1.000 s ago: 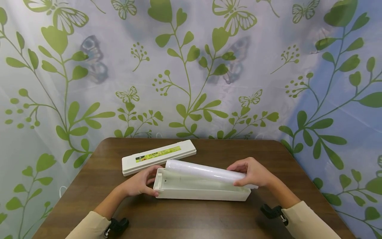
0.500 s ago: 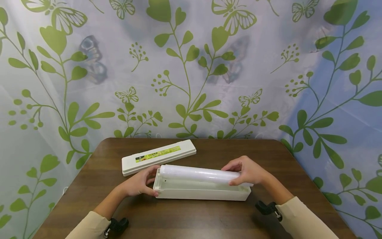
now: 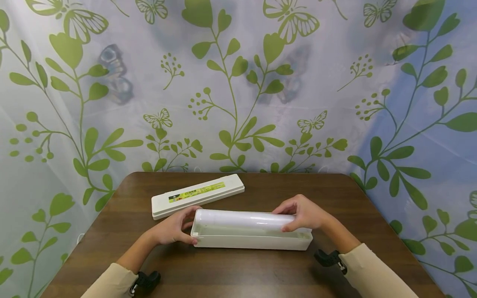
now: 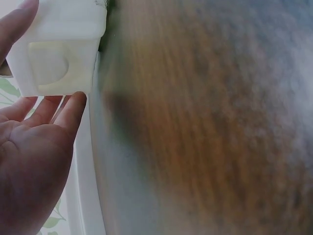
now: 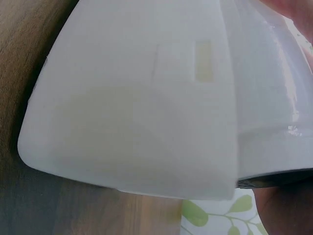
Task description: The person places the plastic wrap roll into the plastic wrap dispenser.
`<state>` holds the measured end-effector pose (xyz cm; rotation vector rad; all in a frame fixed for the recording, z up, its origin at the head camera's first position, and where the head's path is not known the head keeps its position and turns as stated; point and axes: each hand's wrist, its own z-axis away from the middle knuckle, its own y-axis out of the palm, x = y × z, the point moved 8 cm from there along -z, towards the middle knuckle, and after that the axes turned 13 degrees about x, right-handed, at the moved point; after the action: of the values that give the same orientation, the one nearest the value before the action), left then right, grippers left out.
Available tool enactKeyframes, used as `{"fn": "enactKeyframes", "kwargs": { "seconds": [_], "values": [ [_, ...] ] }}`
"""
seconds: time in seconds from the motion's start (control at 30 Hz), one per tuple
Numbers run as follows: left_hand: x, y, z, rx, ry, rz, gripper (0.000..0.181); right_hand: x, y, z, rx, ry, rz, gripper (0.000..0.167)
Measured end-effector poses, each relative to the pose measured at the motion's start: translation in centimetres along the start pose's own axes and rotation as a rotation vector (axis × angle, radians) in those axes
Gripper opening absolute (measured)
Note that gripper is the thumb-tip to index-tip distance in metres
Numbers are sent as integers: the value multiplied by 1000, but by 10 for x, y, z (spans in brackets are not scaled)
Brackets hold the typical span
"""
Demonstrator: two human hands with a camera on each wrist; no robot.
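Note:
A long white open box (image 3: 249,242) sits on the table in the head view. Inside it lies a roll of clear plastic wrap (image 3: 238,218), its left part down between the walls. My left hand (image 3: 173,227) grips the box's left end, thumb at the front corner and fingers behind; the left wrist view has this box end (image 4: 54,63) between thumb and fingers. My right hand (image 3: 307,213) holds the roll near its right end, thumb in front. From the right wrist, the roll (image 5: 274,98) shows above the box wall (image 5: 132,122). The box's inner floor is partly hidden.
A white lid (image 3: 197,196) with a yellow-green label lies tilted behind the box, close to the left hand. The brown wooden table (image 3: 238,273) stands against a curtain (image 3: 238,103) printed with green leaves and butterflies.
The roll has come down into the box, its raised left end dropping and shifting left. My right hand has moved left with it. My left hand and the lid stay in place.

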<state>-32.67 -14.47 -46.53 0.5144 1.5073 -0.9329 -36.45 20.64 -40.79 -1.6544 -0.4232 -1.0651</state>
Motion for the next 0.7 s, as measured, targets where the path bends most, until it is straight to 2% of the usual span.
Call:
{"fn": "enactKeyframes", "kwargs": {
  "seconds": [0.4, 0.7],
  "values": [
    [1, 3, 0, -16, 1, -15, 88, -9, 6, 0, 1, 78, 1, 40],
    [-1, 20, 1, -34, 10, -29, 88, -8, 12, 5, 34, 57, 25, 40]
  ]
}}
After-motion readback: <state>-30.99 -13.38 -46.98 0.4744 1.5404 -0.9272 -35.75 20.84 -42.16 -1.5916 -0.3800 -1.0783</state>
